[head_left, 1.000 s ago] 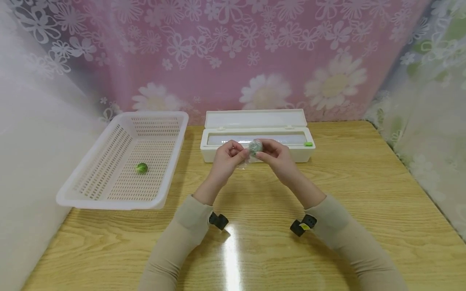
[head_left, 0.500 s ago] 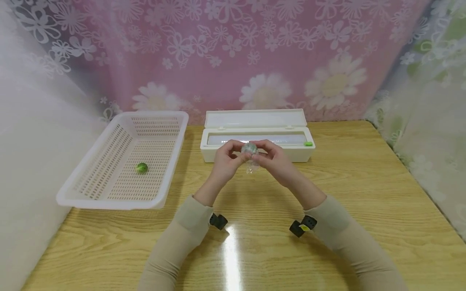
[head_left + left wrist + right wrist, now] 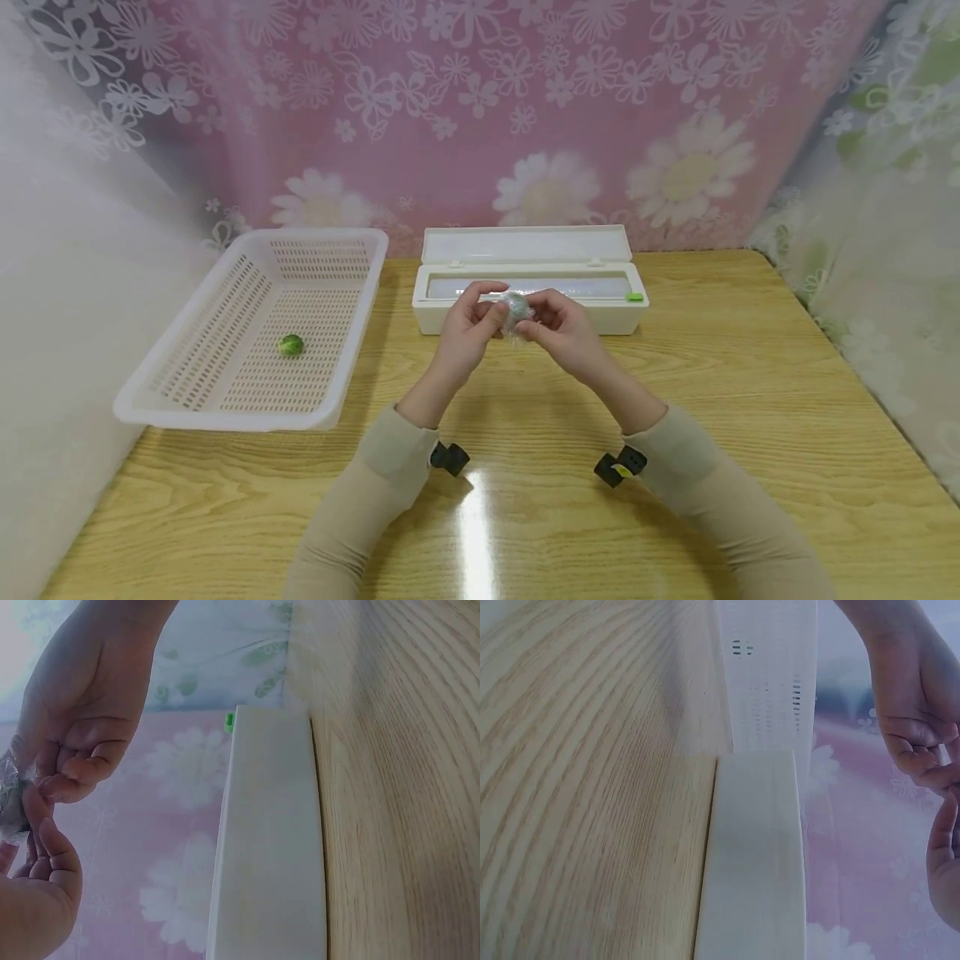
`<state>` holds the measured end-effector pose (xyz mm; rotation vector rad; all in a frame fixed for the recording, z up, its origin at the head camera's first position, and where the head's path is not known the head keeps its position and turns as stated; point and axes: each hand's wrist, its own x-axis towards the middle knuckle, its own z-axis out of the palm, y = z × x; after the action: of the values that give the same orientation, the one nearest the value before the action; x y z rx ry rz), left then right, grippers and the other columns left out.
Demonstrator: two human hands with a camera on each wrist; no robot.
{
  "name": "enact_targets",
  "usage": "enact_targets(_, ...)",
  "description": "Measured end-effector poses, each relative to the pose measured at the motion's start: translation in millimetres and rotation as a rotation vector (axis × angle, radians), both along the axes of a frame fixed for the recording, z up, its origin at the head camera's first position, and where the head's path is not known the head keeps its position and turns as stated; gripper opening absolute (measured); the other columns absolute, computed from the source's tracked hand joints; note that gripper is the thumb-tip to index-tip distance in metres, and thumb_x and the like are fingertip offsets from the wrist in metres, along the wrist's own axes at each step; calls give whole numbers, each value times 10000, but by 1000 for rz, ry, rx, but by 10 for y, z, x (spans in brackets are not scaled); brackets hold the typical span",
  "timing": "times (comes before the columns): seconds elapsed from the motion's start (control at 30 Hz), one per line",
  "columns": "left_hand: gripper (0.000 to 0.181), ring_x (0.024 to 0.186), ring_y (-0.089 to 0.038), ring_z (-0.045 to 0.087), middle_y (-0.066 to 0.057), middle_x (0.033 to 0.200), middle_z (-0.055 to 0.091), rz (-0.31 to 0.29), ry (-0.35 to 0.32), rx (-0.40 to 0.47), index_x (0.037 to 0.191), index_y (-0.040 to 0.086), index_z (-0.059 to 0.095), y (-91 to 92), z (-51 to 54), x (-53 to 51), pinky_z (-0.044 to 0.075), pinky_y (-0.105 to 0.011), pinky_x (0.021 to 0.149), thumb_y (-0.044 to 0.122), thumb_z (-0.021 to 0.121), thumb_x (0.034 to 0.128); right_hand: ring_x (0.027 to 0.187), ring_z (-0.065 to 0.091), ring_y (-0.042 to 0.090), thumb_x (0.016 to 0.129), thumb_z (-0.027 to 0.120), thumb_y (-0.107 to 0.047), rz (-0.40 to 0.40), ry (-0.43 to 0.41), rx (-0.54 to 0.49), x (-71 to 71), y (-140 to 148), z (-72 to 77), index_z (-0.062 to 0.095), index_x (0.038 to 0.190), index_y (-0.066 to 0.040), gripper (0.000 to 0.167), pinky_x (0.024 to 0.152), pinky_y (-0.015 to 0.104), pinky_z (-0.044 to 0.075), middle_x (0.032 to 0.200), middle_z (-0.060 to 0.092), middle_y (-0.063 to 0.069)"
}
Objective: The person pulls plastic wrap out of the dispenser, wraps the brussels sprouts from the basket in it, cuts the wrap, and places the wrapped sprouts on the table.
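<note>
Clear film (image 3: 514, 338) round a green ball (image 3: 517, 306), pinched between the fingertips of left hand (image 3: 465, 329) and right hand (image 3: 566, 333). Could slip free or come undone, perhaps, if pinched unevenly or loosely tucked. Just beyond both hands, an open white box (image 3: 433, 318), perhaps bumped if reached across. Farther off, left of the left hand, a basket (image 3: 341, 379) with one sprout (image 3: 291, 345) inside.

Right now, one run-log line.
left hand: pinching wrapped green ball | right hand: holding same ball | basket: one sprout | white box: lid open
</note>
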<state>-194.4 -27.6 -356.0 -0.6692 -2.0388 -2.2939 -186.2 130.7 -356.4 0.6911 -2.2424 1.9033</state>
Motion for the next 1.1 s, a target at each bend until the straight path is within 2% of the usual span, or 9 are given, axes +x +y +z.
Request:
enact_targets(0.17, 300, 595, -110, 519, -87, 788, 547, -37, -15, -92, 1167, -9, 494, 19, 23, 28, 474, -315, 589, 174, 375, 961, 767, 488, 113, 811, 543, 53, -18, 160, -20, 44, -39, 56, 408, 1047, 107, 277, 586, 177, 438, 951, 473, 161)
enact_targets(0.3, 304, 573, -112, 542, -99, 763, 567, -74, -65, -52, 1135, -45, 490, 24, 12, 21, 497, -321, 589, 170, 357, 966, 725, 478, 105, 805, 508, 130, -54, 322, 7, 120, -75, 154, 502, 1017, 137, 212, 531, 169, 433, 957, 489, 260)
enact_targets(0.4, 322, 610, -113, 575, -84, 770, 587, -97, -113, -33, 1166, -50, 477, 11, 8, 18, 502, -312, 621, 175, 374, 960, 748, 490, 111, 776, 528, 160, -73, 365, 43, 160, -83, 189, 546, 1013, 160, 238, 556, 173, 462, 967, 511, 277)
enact_targets(0.5, 339, 675, -135, 608, -107, 823, 611, -131, -151, -33, 1215, -40, 451, -7, 19, 18, 503, -358, 684, 169, 400, 952, 767, 513, 157, 743, 577, 159, -94, 367, 60, 163, -81, 180, 539, 1046, 172, 305, 582, 191, 479, 969, 527, 274)
enact_targets(0.67, 402, 819, -185, 609, -187, 996, 594, -192, -138, -118, 1298, 10, 405, -40, 37, -10, 486, -431, 741, 160, 447, 928, 800, 536, 201, 708, 642, 142, -142, 388, 63, 93, -65, 64, 567, 1043, 130, 344, 626, 208, 497, 981, 548, 208)
enact_targets(0.8, 450, 843, -173, 565, -169, 1023, 556, -163, -104, -200, 1323, 28, 388, -50, 99, 5, 489, -378, 738, 175, 480, 908, 849, 543, 184, 708, 664, 110, -138, 400, 75, -3, -38, -59, 580, 1057, 81, 360, 667, 215, 501, 1061, 540, 173)
enact_targets(0.93, 316, 704, -143, 536, -184, 880, 573, -91, -12, -286, 1149, -74, 506, -61, 233, 109, 479, -286, 651, 138, 457, 919, 799, 545, 181, 777, 596, 103, -36, 345, 32, -32, -14, -68, 526, 1150, 79, 381, 628, 236, 505, 1151, 508, 220)
enact_targets(1.0, 258, 649, -138, 511, -179, 799, 563, -69, 42, -329, 1046, -95, 525, -58, 302, 173, 456, -249, 605, 116, 437, 927, 808, 555, 166, 836, 548, 41, 31, 276, -6, -33, -2, -60, 488, 1205, 69, 374, 633, 251, 509, 1187, 492, 219)
enact_targets(1.1, 236, 622, -144, 466, -141, 742, 533, -60, 113, -373, 1016, -88, 526, -53, 349, 236, 424, -250, 566, 104, 417, 931, 895, 569, 138, 874, 505, -124, 96, 214, -67, -28, 7, -57, 460, 1236, 55, 407, 685, 269, 509, 1230, 493, 151)
